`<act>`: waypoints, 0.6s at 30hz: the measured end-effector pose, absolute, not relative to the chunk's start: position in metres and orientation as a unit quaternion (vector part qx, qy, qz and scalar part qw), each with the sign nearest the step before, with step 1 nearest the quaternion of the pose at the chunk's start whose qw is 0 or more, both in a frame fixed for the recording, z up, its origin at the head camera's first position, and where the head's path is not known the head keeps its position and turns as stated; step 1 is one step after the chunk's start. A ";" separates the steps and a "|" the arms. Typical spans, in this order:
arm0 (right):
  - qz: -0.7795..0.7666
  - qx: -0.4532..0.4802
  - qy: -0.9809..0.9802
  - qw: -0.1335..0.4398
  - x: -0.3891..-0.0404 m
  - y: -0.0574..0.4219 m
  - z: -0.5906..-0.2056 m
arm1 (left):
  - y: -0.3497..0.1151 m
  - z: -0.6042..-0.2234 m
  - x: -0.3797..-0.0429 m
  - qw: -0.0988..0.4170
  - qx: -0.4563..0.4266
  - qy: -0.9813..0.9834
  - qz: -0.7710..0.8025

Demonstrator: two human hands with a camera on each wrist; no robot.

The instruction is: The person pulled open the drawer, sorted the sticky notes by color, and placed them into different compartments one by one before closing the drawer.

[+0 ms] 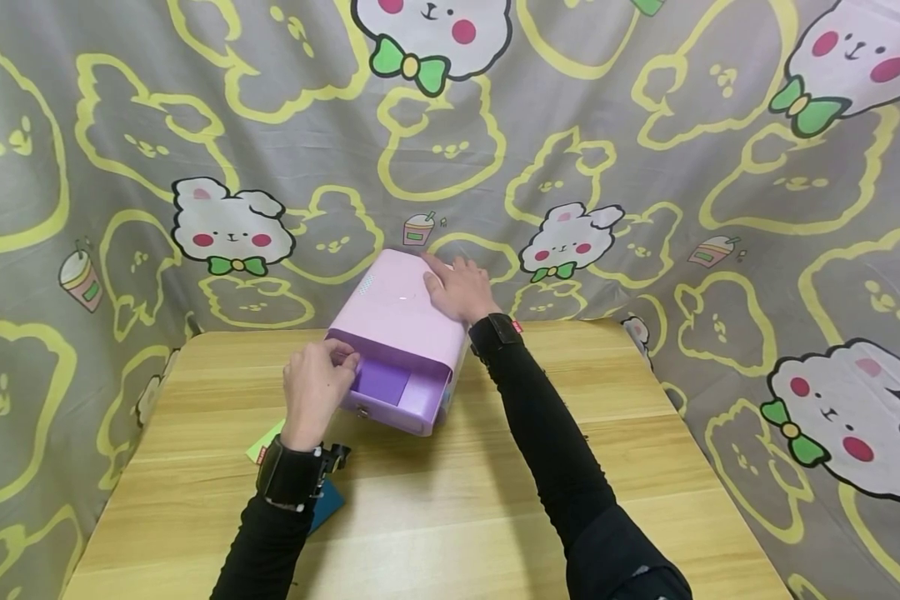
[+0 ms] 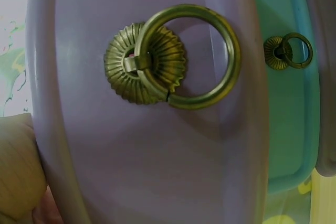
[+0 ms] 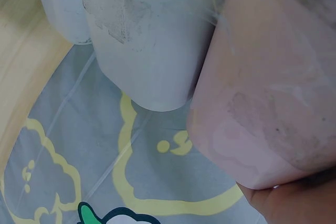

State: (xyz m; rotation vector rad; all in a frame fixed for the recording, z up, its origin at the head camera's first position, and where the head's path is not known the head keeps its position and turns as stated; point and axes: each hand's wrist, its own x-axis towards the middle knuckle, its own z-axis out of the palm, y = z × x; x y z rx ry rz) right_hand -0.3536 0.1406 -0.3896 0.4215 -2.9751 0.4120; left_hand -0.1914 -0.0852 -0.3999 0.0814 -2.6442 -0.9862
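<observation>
A small cabinet with a pink top (image 1: pixel 401 296) stands on the table, its purple drawer (image 1: pixel 417 414) pulled out. In the drawer lies a darker purple flat piece (image 1: pixel 381 381). My left hand (image 1: pixel 315 387) is over the drawer's left front part, fingers bent by the flat piece; whether they pinch it is hidden. Close up in the left wrist view are the drawer's brass ring pull (image 2: pixel 231 61) and part of the hand (image 2: pixel 18 169). My right hand (image 1: pixel 461 287) rests on the top's back right corner, fingers spread. The right wrist view shows it at the pink edge (image 3: pixel 294 198).
Below the purple drawer is a turquoise drawer (image 2: pixel 289 114) with its own ring pull. A yellow-green flat piece (image 1: pixel 264 442) and a blue one (image 1: pixel 328 504) lie on the wooden table (image 1: pixel 435 517), partly hidden by my left arm. A patterned curtain (image 1: pixel 450 150) hangs close behind.
</observation>
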 end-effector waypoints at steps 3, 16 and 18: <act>0.135 0.138 -0.980 0.054 -0.354 0.141 -0.390 | -0.085 -0.399 -0.191 0.163 0.024 -0.923 -0.347; 0.132 0.137 -0.980 0.048 -0.355 0.141 -0.390 | -0.089 -0.392 -0.196 0.195 -0.004 -0.914 -0.357; 0.135 0.137 -0.980 0.048 -0.355 0.141 -0.390 | -0.091 -0.392 -0.198 0.201 -0.015 -0.912 -0.356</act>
